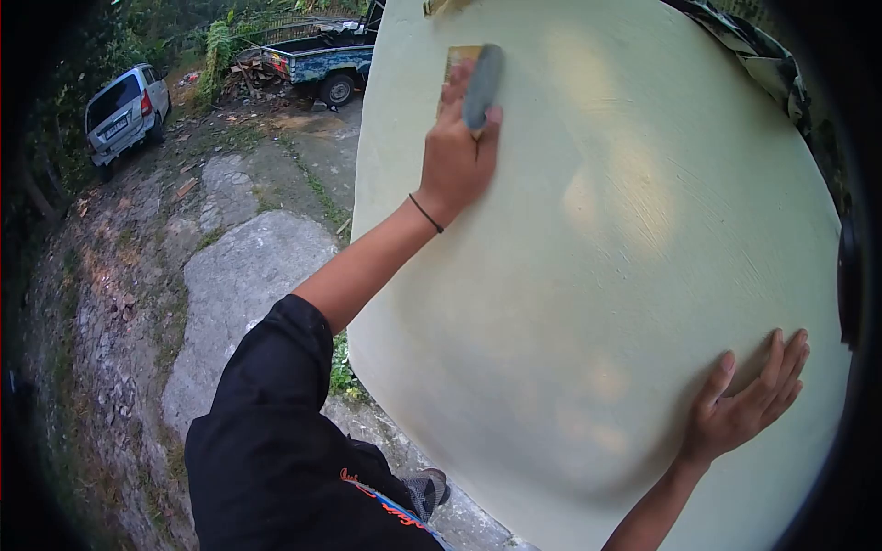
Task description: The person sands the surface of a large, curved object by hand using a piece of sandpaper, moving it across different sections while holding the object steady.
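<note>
A large, pale cream-green curved panel (551, 303) takes up most of the view, with fine scratches and lighter shiny patches on it. Near its upper left, my left hand (461, 156) is closed on a grey, rounded oblong pad (484, 87). A yellowish, flat rectangular piece (462, 57) shows beside the pad under my fingers; its material cannot be made out. Lower right, my right hand (746, 404) lies on the panel with its fingers stretched out and holds nothing. A thin dark band circles my left wrist.
A silver car (127, 118) and a blue pickup truck (322, 69) stand at the upper left. Rough ground with a concrete slab (253, 275) lies left of the panel. Dark crumpled material (767, 64) edges the panel's upper right. My shoe (424, 491) shows below.
</note>
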A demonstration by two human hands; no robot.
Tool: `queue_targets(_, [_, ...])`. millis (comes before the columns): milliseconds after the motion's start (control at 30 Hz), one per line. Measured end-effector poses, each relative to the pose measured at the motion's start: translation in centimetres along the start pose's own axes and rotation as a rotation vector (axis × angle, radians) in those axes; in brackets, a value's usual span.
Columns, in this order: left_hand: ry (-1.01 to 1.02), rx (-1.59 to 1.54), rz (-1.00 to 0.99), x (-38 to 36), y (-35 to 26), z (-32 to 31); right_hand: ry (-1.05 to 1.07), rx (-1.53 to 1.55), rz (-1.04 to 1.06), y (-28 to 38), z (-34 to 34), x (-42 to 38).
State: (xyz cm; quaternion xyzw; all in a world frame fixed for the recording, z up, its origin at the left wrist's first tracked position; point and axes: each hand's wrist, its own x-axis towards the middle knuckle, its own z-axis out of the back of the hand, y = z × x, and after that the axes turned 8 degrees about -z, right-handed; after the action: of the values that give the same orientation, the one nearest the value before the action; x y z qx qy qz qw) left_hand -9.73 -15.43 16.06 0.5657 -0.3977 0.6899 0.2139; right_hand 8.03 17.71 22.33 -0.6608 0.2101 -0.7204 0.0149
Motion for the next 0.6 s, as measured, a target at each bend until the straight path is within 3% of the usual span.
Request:
queue_targets(33, [-0.069, 0.083, -0.371, -1.3, -1.4, -0.6, 0.004, -0.006, 0.002, 0.0, 0.1, -0.1])
queue_targets(67, [0.117, 0.117, -0.525, -2.6, -1.8, -0.6, -0.003, -0.005, 0.000, 0.0, 0.2, -0.1])
queue_targets(167, [0.053, 0.193, -0.644, -0.2, 1.1, 0.1, 0.000, -0.015, 0.012, -0.1, 0.2, -0.1])
queue_targets(200, [-0.018, 0.103, -0.487, 1.2, 2.7, 0.3, -0.008, -0.023, 0.011, -0.1, 0.1, 0.0])
queue_targets(267, [0.031, 0.050, 0.058, 4.3, 4.7, 2.1, 0.008, -0.024, 0.016, -0.3, 0.3, -0.2])
queue_targets(333, [0.156, 0.090, 0.443, 6.2, 5.1, 3.1, -0.001, -0.037, 0.040, -0.6, 0.1, -0.1])
queue_targets(400, [-0.238, 0.114, -0.092, 5.3, 4.5, 1.6, -0.001, -0.010, 0.060, -1.1, -0.2, 0.1])
queue_targets(467, [-0.288, 0.065, -0.541, 3.6, 1.9, -0.4, 0.029, 0.012, 0.073, -1.6, -0.7, 0.0])
queue_targets(533, [-0.144, 0.035, -0.733, 2.2, 0.8, -0.1, 0.026, 0.098, 0.091, -2.2, -1.0, 0.3])
queue_targets(567, [0.077, 0.064, -0.670, 1.7, 2.4, 0.8, 0.044, 0.129, 0.100, -2.1, -1.0, 0.4])
queue_targets(600, [-0.262, -0.063, -0.740, 3.8, 4.0, -0.2, -0.035, 0.180, 0.076, -1.5, -1.0, 0.9])
